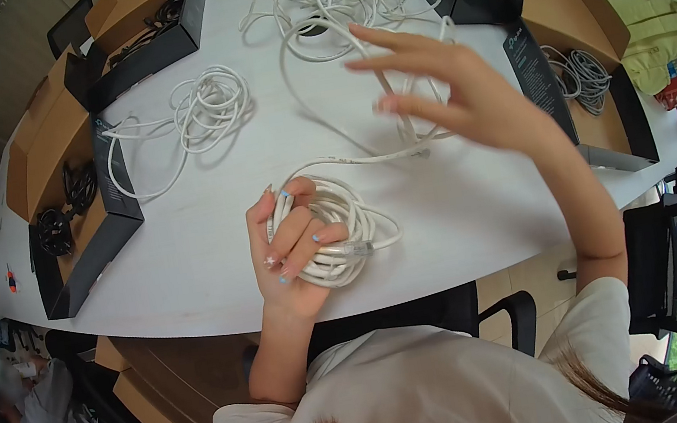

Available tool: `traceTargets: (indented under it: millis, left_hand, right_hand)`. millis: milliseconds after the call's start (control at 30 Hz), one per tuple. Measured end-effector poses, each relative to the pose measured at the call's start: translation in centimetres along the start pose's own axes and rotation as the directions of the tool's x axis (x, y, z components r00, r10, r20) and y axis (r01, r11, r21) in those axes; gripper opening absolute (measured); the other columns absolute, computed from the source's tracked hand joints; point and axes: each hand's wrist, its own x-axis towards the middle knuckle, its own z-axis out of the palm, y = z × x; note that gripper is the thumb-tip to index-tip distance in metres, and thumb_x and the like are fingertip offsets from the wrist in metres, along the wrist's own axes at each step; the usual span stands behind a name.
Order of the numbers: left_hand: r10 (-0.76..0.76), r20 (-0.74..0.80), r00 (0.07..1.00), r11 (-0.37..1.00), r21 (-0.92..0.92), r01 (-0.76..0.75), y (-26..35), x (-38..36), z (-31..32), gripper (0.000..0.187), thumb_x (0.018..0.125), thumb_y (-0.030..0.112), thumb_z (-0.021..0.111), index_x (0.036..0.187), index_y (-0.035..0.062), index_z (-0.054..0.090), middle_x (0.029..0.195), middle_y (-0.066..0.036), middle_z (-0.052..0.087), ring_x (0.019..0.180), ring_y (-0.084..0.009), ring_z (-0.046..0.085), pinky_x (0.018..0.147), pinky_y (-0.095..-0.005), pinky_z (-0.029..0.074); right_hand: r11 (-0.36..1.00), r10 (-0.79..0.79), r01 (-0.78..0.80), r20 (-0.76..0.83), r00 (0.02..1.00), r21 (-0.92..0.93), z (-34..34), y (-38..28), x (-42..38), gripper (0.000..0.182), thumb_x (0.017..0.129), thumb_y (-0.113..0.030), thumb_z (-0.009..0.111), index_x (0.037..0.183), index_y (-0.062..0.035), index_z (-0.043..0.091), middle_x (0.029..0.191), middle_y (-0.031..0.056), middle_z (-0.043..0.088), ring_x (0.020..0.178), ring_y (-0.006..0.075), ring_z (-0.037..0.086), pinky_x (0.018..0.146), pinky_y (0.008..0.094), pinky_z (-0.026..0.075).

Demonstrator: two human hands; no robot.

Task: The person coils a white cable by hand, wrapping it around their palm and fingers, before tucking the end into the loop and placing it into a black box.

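Observation:
My left hand [297, 239] is wrapped round a coil of white network cable [372, 228], low over the near part of the table. A clear plug [355, 248] shows on the front of that coil. From its top, one length of cable runs right along the table below my other hand. My right hand [447, 90] is raised to the right, fingers stretched and apart, slightly blurred. Loose white loops pass behind its fingertips; I see nothing gripped. Farther back lies a tangled heap of white cables [325, 3]. A separate loose white bundle [214, 107] rests on the left.
Open boxes stand around the white table [214, 256]: a left box [90, 248] and a far-left box [148, 47] with black cables, a right box [605, 119] with grey cable, and a far-right box [491, 0] with pale cable. Black chairs surround the table.

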Motion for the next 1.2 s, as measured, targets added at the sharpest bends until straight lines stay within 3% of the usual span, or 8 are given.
traceTargets:
  millis: [167,333,600,700,833,933,1067,1200]
  left_hand:
    - [-0.015,0.166,0.986,0.985,-0.167,0.043,0.0,0.1,0.2,0.022,0.094,0.027,0.032,0.097,0.0077,0.042,0.039,0.007,0.041,0.032,-0.0085,0.039,0.069,-0.0228,0.038]
    - [0.011,0.434,0.901,0.934,-0.326,0.146,0.6,-0.3,0.8,0.018,0.092,0.024,0.036,0.098,0.0075,0.040,0.040,0.005,0.044,0.034,-0.0112,0.043,0.072,-0.0244,0.040]
    - [0.506,0.252,0.825,0.839,0.078,-0.538,-0.8,-0.4,4.0,0.047,0.092,0.048,0.044,0.113,0.0066,0.037,0.056,0.009,0.037,0.049,-0.0014,0.042,0.090,-0.0258,0.037]
    - [0.707,0.390,0.590,0.362,0.518,-0.775,-2.1,0.8,2.7,0.047,0.093,0.049,0.040,0.115,0.0076,0.038,0.061,0.008,0.033,0.052,-0.0013,0.037,0.091,-0.0273,0.035]
    - [0.624,0.671,0.401,-0.244,0.654,-0.716,-2.6,1.3,1.6,0.038,0.097,0.039,0.038,0.118,0.0065,0.034,0.063,0.007,0.030,0.056,-0.0029,0.036,0.096,-0.0367,0.035]
    - [0.688,0.659,0.304,-0.355,0.671,-0.651,-2.3,1.6,1.6,0.032,0.098,0.028,0.040,0.120,0.0063,0.031,0.063,0.004,0.032,0.058,-0.0052,0.039,0.098,-0.0407,0.033]
    - [0.519,0.800,0.300,-0.718,0.599,-0.354,-1.2,2.3,1.1,0.034,0.091,0.010,0.045,0.118,0.0024,0.025,0.066,-0.002,0.050,0.064,-0.0094,0.050,0.102,-0.0470,0.030]
    - [0.516,0.672,0.531,-0.614,0.722,-0.318,-1.2,1.9,1.5,0.043,0.081,-0.003,0.059,0.111,0.0008,0.028,0.073,-0.004,0.059,0.068,-0.0102,0.055,0.093,-0.0334,0.036]
  right_hand:
    - [0.900,-0.158,0.164,0.048,0.986,-0.404,4.4,-1.2,-2.4,0.048,0.073,-0.028,0.069,0.118,-0.0177,0.059,0.148,0.0067,0.026,0.135,0.0291,0.026,0.107,0.0517,0.024]
    - [0.793,-0.188,0.166,0.023,0.982,-0.586,4.7,2.3,-2.2,0.005,0.071,-0.012,0.062,0.069,-0.0100,0.059,0.139,0.0034,0.040,0.136,0.0244,0.025,0.110,0.0534,0.016]
    - [0.607,-0.547,0.516,0.153,0.823,-0.605,8.5,1.1,-3.4,0.007,0.074,-0.018,0.058,0.072,-0.0114,0.061,0.124,0.0027,0.053,0.130,0.0194,0.035,0.109,0.0530,0.020]
    - [0.646,-0.570,0.528,0.112,0.814,-0.552,8.8,0.1,-3.7,0.005,0.077,-0.018,0.060,0.081,-0.0148,0.062,0.127,-0.0010,0.053,0.127,0.0158,0.040,0.108,0.0560,0.019]
    - [0.776,-0.454,0.398,0.005,0.891,-0.489,7.5,0.6,-3.3,0.008,0.076,-0.017,0.061,0.082,-0.0118,0.061,0.126,-0.0004,0.053,0.124,0.0166,0.043,0.108,0.0572,0.020]
    - [0.782,-0.353,0.363,0.121,0.928,-0.506,5.8,1.7,-3.3,0.007,0.074,-0.015,0.060,0.080,-0.0105,0.058,0.104,0.0018,0.056,0.109,0.0181,0.051,0.107,0.0582,0.022]
    - [0.784,-0.406,0.409,0.113,0.907,-0.466,5.5,0.6,-3.1,0.007,0.072,-0.013,0.060,0.077,-0.0105,0.056,0.089,0.0018,0.052,0.093,0.0180,0.054,0.108,0.0573,0.021]
    - [0.772,-0.391,0.343,0.025,0.920,-0.536,5.0,-1.0,-3.4,0.012,0.069,-0.016,0.063,0.077,-0.0110,0.055,0.087,0.0008,0.051,0.089,0.0167,0.053,0.109,0.0526,0.023]
